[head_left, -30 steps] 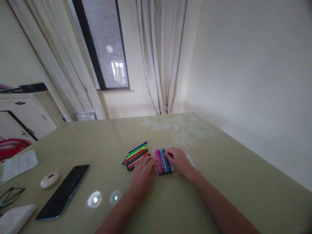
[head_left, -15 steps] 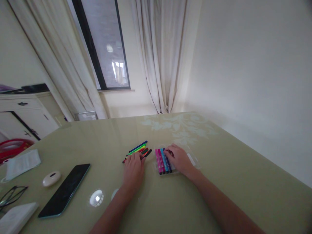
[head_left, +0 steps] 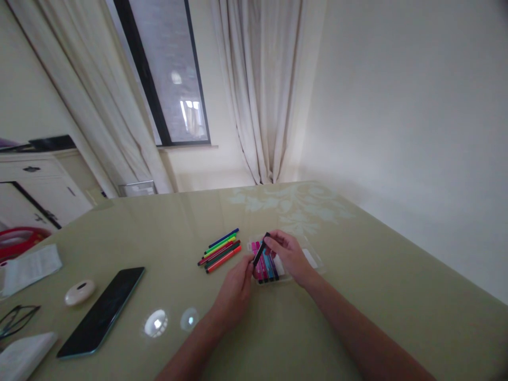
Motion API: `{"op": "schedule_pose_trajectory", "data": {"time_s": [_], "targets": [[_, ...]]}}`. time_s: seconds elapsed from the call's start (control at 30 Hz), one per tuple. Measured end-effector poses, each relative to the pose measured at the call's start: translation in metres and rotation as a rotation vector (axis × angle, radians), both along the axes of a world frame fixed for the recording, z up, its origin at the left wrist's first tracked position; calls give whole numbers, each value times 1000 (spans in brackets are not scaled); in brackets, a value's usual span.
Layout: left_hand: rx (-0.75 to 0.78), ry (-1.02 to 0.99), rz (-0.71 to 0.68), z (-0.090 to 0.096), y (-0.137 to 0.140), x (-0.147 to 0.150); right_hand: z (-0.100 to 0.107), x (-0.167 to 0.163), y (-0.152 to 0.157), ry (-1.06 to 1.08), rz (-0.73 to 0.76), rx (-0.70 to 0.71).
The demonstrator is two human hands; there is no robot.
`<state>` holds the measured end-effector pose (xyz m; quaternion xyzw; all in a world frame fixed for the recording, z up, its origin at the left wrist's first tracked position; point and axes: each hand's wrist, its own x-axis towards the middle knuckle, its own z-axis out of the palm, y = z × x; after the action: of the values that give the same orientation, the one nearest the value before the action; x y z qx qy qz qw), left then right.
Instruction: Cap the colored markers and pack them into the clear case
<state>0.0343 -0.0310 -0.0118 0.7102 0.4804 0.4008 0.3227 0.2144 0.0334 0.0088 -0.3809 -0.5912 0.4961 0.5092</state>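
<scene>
A black marker is held at a slant between my two hands, above a clear plastic case. My left hand pinches its lower end. At the upper end, the fingers of my right hand close on it. Pink, blue and dark purple markers lie side by side in the left part of the case, partly hidden by my hands. To the left of the case, several loose markers in blue, green, yellow, red, dark green and orange lie on the table.
On the greenish table, a phone, a white rounded case, glasses, a white box and a face mask lie at the left. A wall runs along the right edge. Curtains hang behind.
My left hand has lifted the black marker from the loose pile and carried it right, over the case. My right hand has come off the markers in the case and taken its upper end.
</scene>
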Motion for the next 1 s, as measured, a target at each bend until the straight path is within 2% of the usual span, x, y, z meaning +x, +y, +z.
{"op": "schedule_pose_trajectory", "data": {"time_s": [0.1,0.2,0.33,0.67,0.77,0.87,0.93,1.0], "targets": [[-2,10,-11,-1,-1,2,0,2,3,92,-42,-65],[-15,4,52,-2,-2,4,0,3,4,145,-24,-120],[-7,40,173,-2,-2,5,-1,3,2,132,0,-125],[24,147,227,-7,-2,4,-6,4,5,88,13,-135],[122,264,167,-10,-1,2,-9,11,14,32,-91,-88],[235,410,5,-14,-1,1,-11,24,24,-68,-226,-51],[256,487,-74,-15,-1,2,-13,33,30,-165,-250,-62],[252,534,-86,-16,-1,2,-16,38,32,-262,-214,-106]]}}
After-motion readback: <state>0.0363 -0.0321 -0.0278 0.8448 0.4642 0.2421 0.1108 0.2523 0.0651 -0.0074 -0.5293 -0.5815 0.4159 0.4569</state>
